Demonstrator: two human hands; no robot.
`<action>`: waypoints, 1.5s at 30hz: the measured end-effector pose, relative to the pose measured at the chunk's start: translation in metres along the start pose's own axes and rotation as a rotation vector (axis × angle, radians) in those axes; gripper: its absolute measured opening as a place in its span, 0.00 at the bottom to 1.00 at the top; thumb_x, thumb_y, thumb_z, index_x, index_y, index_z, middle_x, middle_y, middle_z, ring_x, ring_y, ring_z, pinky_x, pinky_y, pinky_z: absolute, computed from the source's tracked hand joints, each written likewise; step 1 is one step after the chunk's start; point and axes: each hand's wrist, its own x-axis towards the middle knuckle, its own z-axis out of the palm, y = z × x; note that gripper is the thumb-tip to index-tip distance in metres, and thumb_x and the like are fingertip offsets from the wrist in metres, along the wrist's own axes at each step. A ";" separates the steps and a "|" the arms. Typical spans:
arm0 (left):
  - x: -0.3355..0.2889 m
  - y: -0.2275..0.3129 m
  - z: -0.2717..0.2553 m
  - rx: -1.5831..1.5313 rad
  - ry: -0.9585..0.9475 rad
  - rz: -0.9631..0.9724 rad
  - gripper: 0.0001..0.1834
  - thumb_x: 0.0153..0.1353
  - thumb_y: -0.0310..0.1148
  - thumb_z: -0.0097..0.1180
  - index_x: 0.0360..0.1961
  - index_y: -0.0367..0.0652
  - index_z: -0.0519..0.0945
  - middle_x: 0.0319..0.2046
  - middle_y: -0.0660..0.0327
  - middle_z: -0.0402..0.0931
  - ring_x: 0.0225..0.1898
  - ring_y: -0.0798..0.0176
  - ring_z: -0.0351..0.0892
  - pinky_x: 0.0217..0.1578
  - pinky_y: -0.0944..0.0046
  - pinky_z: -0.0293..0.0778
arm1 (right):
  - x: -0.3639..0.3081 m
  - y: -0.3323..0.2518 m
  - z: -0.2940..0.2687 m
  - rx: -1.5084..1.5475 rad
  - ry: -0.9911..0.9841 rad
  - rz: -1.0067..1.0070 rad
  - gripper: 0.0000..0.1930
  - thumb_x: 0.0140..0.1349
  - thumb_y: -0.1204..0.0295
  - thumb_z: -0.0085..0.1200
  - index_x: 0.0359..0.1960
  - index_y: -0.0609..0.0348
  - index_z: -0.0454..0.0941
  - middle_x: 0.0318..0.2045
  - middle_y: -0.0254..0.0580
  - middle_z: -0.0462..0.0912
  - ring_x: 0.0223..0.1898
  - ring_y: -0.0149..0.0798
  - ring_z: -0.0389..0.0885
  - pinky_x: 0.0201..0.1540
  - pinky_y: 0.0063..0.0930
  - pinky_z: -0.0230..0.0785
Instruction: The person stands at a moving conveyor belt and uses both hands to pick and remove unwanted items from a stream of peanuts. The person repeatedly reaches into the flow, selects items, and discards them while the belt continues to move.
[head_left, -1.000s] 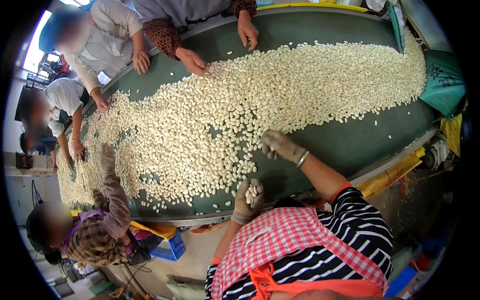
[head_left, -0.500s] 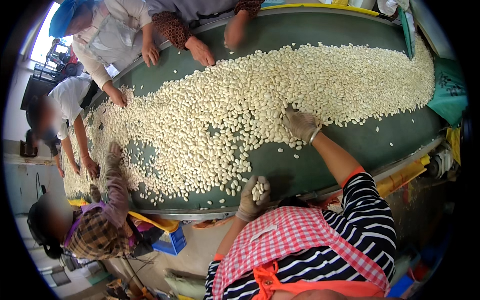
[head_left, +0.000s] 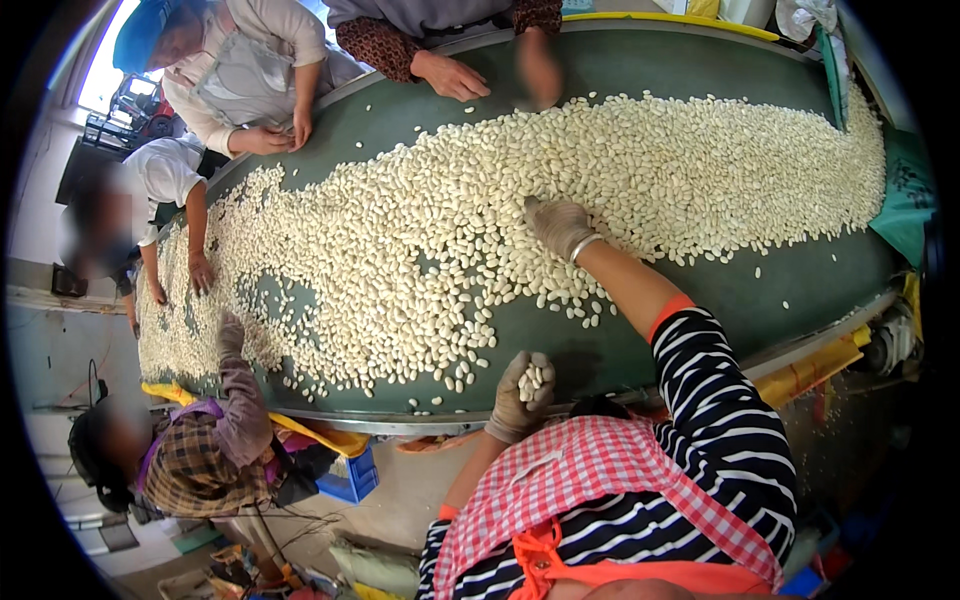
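White beans lie in a broad layer along a dark green conveyor belt. My left hand, in a dusty light glove, is by the near edge of the belt. Its fingers curl around a small handful of white beans, cupped against the palm. Farther out, my gloved right hand reaches palm down over the middle of the bean layer. Its fingertips are drawn together and touch the beans; whatever may be between them is hidden. A pale bracelet circles the right wrist.
Two people's hands are at the far edge. More workers' hands reach onto the belt at the left. A metal rim borders the near side. A blue crate stands below it; green sheeting hangs at the right end.
My right hand has moved left and slightly farther out over the beans. My left hand, still holding beans, has barely shifted. Across the belt, the workers' hands have drawn back from the beans.
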 end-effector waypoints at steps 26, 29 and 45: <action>0.040 -0.063 0.033 0.046 0.053 -0.007 0.18 0.68 0.48 0.46 0.37 0.43 0.76 0.28 0.60 0.76 0.13 0.71 0.62 0.11 0.75 0.57 | -0.172 0.151 0.051 0.366 0.057 0.204 0.13 0.66 0.62 0.47 0.44 0.57 0.71 0.28 0.44 0.82 0.28 0.41 0.81 0.30 0.34 0.73; 0.044 -0.070 0.035 0.030 0.052 -0.004 0.19 0.67 0.49 0.46 0.38 0.43 0.76 0.28 0.59 0.76 0.13 0.71 0.62 0.12 0.75 0.58 | -0.161 0.158 0.002 1.180 -0.007 0.196 0.07 0.65 0.73 0.41 0.36 0.60 0.72 0.21 0.33 0.73 0.20 0.29 0.70 0.26 0.28 0.70; 0.066 -0.106 0.058 0.018 0.019 -0.006 0.18 0.69 0.48 0.45 0.37 0.44 0.77 0.29 0.60 0.77 0.15 0.71 0.64 0.12 0.75 0.59 | -0.074 0.180 -0.016 0.643 0.225 -0.041 0.09 0.61 0.74 0.47 0.41 0.63 0.76 0.35 0.53 0.84 0.36 0.48 0.84 0.41 0.35 0.76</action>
